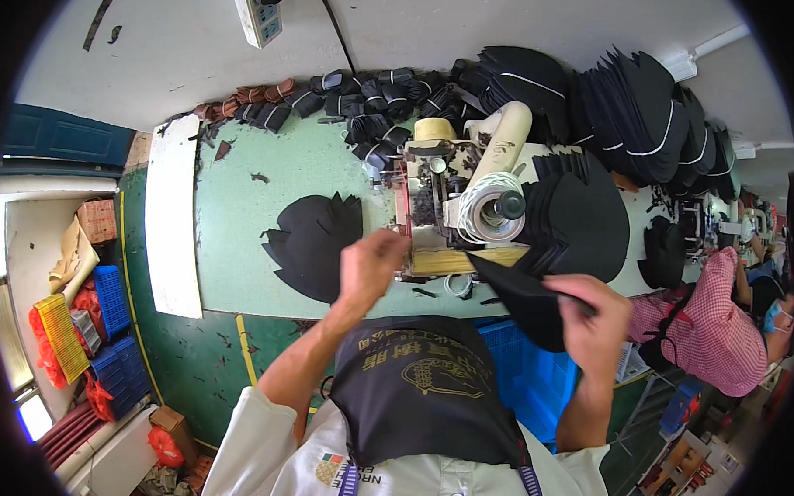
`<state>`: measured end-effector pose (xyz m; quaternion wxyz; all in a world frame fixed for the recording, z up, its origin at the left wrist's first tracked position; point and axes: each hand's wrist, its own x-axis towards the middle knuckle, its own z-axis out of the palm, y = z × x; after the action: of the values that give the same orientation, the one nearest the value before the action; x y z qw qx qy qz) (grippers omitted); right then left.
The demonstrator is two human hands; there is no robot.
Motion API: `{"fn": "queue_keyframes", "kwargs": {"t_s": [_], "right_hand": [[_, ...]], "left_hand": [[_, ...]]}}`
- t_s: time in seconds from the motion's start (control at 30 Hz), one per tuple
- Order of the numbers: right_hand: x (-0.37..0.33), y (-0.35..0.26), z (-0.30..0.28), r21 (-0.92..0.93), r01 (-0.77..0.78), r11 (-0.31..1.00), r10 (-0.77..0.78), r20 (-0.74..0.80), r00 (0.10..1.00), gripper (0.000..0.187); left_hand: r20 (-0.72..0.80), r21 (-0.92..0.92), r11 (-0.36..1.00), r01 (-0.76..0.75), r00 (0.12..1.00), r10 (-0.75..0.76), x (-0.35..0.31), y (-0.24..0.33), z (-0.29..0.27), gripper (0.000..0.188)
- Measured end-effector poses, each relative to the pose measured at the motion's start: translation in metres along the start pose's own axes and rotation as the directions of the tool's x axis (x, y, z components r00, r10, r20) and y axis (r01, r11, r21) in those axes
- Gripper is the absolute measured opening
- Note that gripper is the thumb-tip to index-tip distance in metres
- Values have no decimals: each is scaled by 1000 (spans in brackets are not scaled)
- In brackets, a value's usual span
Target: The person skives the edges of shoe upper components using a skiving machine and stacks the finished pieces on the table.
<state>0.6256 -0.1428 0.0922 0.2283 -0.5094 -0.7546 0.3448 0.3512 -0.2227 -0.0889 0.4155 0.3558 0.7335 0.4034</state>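
My right hand [594,320] grips a dark, flat black cut piece [525,296] by its edge, and the piece slants down over the table's front edge. At the left end of the cream machine [441,261], my left hand [373,264] has its fingers curled together against the machine's side; what they pinch, if anything, is too small to make out. Left of that hand, a few notched black pieces [314,242] lie on the table. A fanned stack of similar black pieces [584,215] rests to the machine's right.
Bundled black and brown strips [366,100] line the back of the green table [263,174]. Tied black stacks [637,108] stand at the back right. A blue crate [528,375] sits below the front edge. A person in a checked pink top [714,324] is at the right.
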Motion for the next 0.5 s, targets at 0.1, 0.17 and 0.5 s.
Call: {"fn": "queue_keyframes", "kwargs": {"t_s": [0.1, 0.17, 0.5], "right_hand": [[-26, -2, -40, -184, 210, 960, -261, -327, 908, 28], [-32, 14, -42, -300, 319, 899, -430, -466, 773, 33], [-55, 21, 109, 151, 291, 945, -284, -62, 957, 34]], "left_hand": [[-127, 445, 889, -111, 974, 186, 19, -53, -57, 28], [-101, 731, 679, -75, 971, 216, 23, -90, -85, 66], [245, 637, 757, -142, 969, -24, 22, -42, -134, 24]]}}
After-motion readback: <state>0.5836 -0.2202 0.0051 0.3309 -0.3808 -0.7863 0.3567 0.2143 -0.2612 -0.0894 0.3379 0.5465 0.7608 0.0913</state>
